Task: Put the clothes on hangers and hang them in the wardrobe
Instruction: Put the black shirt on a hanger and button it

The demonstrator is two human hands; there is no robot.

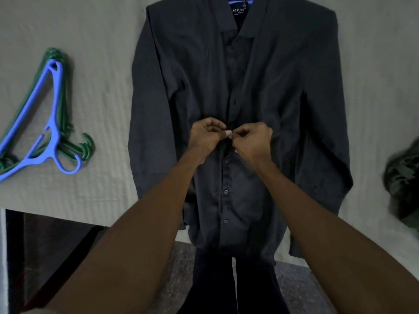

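Left hand (205, 137) and right hand (252, 139) pinch together.

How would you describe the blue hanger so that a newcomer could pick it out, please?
On the pale bedsheet, look left of the dark shirt for a pile of hangers. The blue hanger lies on top, the only blue one among the green hangers.

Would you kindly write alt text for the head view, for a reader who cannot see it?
Both hands, left hand and right hand, pinch the button placket of a dark shirt laid flat on a pale bed sheet. A blue hanger lies on green hangers to the left; a green garment sits at the right edge.
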